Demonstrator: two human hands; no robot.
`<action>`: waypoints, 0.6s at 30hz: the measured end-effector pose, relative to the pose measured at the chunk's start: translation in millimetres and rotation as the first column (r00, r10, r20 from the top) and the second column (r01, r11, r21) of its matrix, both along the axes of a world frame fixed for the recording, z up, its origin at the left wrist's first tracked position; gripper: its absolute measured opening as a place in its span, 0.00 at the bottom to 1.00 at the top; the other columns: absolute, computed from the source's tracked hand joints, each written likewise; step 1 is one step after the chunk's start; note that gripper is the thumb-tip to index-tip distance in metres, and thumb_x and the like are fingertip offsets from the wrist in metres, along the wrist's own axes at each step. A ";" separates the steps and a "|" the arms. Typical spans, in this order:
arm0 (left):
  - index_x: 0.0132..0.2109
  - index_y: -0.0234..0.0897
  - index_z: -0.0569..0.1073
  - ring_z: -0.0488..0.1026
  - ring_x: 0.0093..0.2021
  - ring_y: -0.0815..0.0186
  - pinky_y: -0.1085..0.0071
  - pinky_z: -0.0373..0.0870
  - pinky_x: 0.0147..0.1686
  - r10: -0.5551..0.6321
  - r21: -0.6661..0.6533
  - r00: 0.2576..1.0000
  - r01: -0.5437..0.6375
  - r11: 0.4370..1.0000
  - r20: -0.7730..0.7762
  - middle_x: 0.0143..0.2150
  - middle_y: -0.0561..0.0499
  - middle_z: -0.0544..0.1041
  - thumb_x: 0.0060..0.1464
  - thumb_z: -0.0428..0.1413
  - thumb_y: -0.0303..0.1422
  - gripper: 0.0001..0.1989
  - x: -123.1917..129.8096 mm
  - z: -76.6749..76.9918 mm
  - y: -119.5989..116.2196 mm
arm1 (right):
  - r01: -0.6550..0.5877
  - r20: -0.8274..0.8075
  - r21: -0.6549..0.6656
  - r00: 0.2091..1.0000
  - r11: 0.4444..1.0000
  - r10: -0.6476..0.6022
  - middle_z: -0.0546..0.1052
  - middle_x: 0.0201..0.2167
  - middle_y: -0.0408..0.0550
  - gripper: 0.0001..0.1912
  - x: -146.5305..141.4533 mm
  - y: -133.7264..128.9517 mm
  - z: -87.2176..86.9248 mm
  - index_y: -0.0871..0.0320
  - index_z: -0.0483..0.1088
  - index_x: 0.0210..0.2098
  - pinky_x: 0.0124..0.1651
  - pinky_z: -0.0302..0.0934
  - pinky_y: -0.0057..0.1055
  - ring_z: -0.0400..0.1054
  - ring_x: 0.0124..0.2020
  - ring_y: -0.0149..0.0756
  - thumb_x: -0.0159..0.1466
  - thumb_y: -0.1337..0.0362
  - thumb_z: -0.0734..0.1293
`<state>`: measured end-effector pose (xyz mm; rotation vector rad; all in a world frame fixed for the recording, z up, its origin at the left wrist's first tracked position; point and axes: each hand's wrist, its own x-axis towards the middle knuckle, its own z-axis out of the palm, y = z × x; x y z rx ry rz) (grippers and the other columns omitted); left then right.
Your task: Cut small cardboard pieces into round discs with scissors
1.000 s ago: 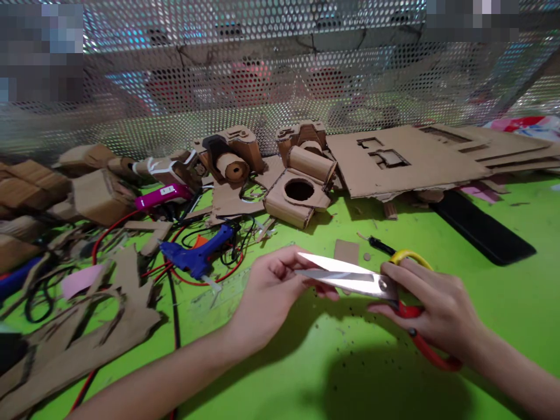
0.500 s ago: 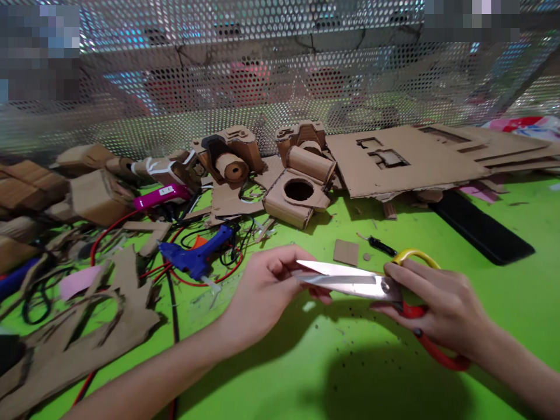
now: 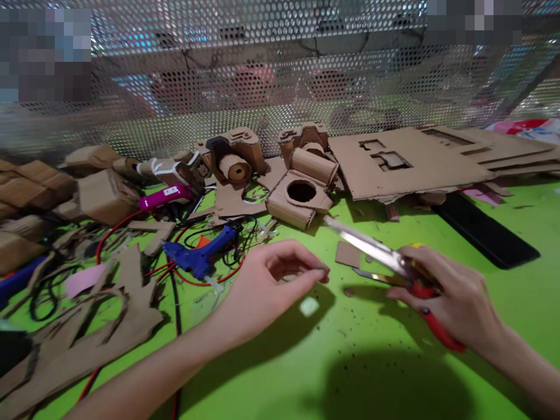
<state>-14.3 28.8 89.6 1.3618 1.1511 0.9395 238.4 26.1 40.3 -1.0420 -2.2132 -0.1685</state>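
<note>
My left hand (image 3: 275, 286) is closed in a pinch above the green table, thumb tip against fingertips; whatever sits between them is too small to make out. In my right hand (image 3: 455, 291) are scissors (image 3: 376, 248) with red and yellow handles, their blades spread apart and slightly blurred. The blades point left, apart from my left hand. Behind the lower blade lies a small cardboard square (image 3: 348, 254). A tiny brown disc (image 3: 347, 291) shows just below the blades. A pale greenish scrap (image 3: 308, 306) is below my left fingertips.
A blue glue gun (image 3: 199, 252) with tangled cords lies left of centre. Behind are a cardboard camera body (image 3: 284, 204) with a round hole, other cardboard cameras (image 3: 245, 151), and flat cardboard sheets (image 3: 394, 175). A black phone-like slab (image 3: 485, 230) lies right. Cardboard scraps (image 3: 122, 309) cover the left.
The scissors have swung away from my left fingertips and their blades have opened wider. My left hand has shifted slightly right, still pinched. The small disc below the blades now shows.
</note>
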 end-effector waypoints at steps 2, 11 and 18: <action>0.27 0.32 0.77 0.79 0.29 0.69 0.79 0.77 0.31 0.030 0.003 1.000 -0.030 1.000 0.008 0.28 0.49 0.82 0.44 0.62 0.23 0.02 0.8 1.4 0.4 | 0.075 -0.038 -0.040 0.996 0.996 -0.076 0.70 0.18 0.42 0.22 -0.2 0.7 1.4 0.57 0.63 0.42 0.12 0.59 0.25 0.61 0.12 0.29 0.67 0.44 0.55; 0.27 0.34 0.81 0.77 0.25 0.71 0.84 0.75 0.27 0.114 -0.078 0.994 -0.113 0.991 0.001 0.26 0.50 0.82 0.40 0.64 0.23 0.03 -1.4 4.5 1.6 | 0.070 -0.046 -0.089 0.996 0.994 -0.074 0.73 0.26 0.46 0.17 2.7 5.1 -3.7 0.55 0.63 0.39 0.18 0.64 0.28 0.66 0.19 0.30 0.68 0.47 0.58; 0.28 0.36 0.82 0.76 0.22 0.74 0.87 0.72 0.24 0.107 -0.174 0.976 -0.074 0.982 0.188 0.23 0.52 0.81 0.46 0.61 0.21 0.08 3.3 -0.9 2.8 | -0.017 -0.034 -0.076 0.999 0.997 0.014 0.75 0.28 0.48 0.16 -3.5 0.2 -7.7 0.59 0.64 0.41 0.21 0.66 0.24 0.69 0.23 0.29 0.69 0.51 0.58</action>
